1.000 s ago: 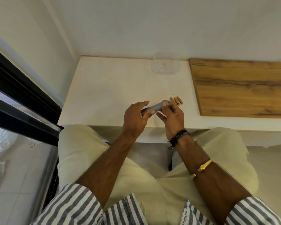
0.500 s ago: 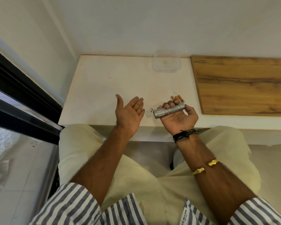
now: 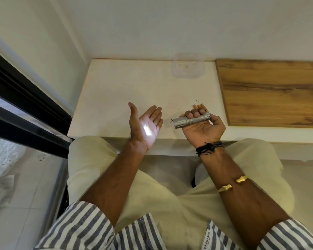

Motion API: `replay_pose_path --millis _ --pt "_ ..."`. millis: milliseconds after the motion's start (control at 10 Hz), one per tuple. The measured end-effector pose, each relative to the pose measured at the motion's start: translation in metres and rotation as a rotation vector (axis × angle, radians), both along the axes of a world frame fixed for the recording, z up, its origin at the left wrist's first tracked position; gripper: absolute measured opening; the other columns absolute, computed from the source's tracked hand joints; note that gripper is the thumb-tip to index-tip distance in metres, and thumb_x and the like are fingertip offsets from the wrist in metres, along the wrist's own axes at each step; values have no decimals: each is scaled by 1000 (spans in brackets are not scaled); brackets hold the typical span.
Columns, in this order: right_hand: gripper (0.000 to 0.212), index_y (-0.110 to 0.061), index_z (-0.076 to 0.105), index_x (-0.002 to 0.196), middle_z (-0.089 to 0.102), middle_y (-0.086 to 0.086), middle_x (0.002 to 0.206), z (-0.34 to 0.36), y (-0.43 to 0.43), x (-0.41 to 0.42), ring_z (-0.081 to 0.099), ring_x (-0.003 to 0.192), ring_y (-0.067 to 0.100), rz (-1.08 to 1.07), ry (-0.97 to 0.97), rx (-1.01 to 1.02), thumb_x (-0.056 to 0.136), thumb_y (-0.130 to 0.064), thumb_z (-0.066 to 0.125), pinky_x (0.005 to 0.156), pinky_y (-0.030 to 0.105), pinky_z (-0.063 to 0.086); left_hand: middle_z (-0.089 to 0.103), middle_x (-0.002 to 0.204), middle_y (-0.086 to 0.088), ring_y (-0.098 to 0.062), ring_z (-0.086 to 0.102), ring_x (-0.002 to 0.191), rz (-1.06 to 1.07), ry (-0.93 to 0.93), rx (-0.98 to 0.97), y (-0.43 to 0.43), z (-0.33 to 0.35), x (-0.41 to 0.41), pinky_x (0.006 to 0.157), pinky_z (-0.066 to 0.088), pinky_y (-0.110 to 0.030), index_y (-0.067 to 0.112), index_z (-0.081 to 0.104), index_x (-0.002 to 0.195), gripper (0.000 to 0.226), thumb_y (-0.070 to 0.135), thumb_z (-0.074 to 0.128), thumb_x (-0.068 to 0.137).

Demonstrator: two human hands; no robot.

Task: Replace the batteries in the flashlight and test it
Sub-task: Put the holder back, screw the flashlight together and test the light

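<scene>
**At the counter (image 3: pixel 116 87) edge: flashlight (image 3: pixel 192 120) lit in right hand (image 3: pixel 203 129)**

Nearest the camera, both forearms are cut off by striped sleeves. The left hand (image 3: pixel 145 125) is held released, palm up, and a bright light patch (image 3: pixel 147 131) is seen on it. The knurled silver flashlight is grasped by the right hand, well apart from the left. Copper-toned batteries (image 3: pixel 200 107) are partly hidden behind the fingers. Farther back, a clear container (image 3: pixel 188 68) is only faintly discerned, near a wood-grain board (image 3: pixel 269 92).

matt knurled metal flashlight (image 3: pixel 192 120); clear plastic container (image 3: pixel 188 68); wood-grain board (image 3: pixel 271 92); striped cloth sleeves (image 3: pixel 83 226).
</scene>
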State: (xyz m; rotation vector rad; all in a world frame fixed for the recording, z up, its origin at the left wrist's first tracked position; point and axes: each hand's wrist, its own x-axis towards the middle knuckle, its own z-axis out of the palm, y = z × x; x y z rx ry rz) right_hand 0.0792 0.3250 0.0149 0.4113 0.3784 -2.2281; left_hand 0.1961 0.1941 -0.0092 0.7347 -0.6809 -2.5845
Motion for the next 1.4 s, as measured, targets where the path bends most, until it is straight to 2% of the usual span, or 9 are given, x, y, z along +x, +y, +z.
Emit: replay_pose_path --millis 300,500,800,900,1000,1100,1200,1300,1400 --pt "16 -9 53 66 44 6 65 2 0 -1 43 61 23 -52 -40 49 68 -21 43 77 33 37 35 158 -14 -31 31 147 8 -36 -43 1 -1 0 123 21 -44 6 30 152 104 85 25 84" --pt "16 -9 55 77 45 4 72 2 1 -1 44 63 22 -43 -27 13 69 -20 47 78 33 38 35 158 -15 -31 32 147 0 -30 -38 1 0 0 123 21 -44 6 31 152 105 85 26 84" --pt "14 -9 52 71 46 5 66 1 1 -1 47 57 24 -32 -5 -1 69 -22 44 70 31 43 34 159 -14 -30 29 148 -23 -12 -15 2 2 0 124 19 -44 6 29 153 107 86 28 82" --pt "19 -9 55 76 48 5 71 0 3 0 49 62 24 -15 11 -34 75 -27 50 75 33 44 30 161 -13 -28 24 150 -41 8 6 3 3 0 125 14 -43 7 27 154 109 88 29 80" --pt "17 -11 56 79 49 4 76 1 3 -1 50 70 23 41 57 -25 76 -28 55 93 40 38 27 162 -12 -28 22 151 -44 13 21 4 3 0 125 11 -44 8 26 154 107 87 29 81" --pt "6 -12 56 82 53 5 78 4 0 -3 53 73 23 96 162 119 82 -8 51 107 47 39 26 162 -12 -28 21 151 -40 6 22 4 3 0 125 11 -44 8 24 155 107 86 28 82" --pt "10 -10 60 97 63 10 89 4 -2 -3 65 88 25 165 411 423 100 -3 53 112 52 44 28 162 -13 -30 24 150 11 -18 19 1 3 0 124 12 -45 6 26 154 105 84 26 84" --pt "14 -4 66 109 65 29 110 2 -4 -2 67 107 36 122 873 791 96 -10 67 104 49 52 37 157 -14 -31 34 146 72 -70 -39 -2 1 0 123 20 -45 6 32 152 102 83 23 86" --pt "23 -1 68 112 70 26 114 5 -3 1 72 99 19 -25 1162 909 91 -10 73 91 31 55 45 152 -13 -29 41 142 106 -102 -79 -3 1 1 121 26 -43 6 38 149 101 83 24 86"
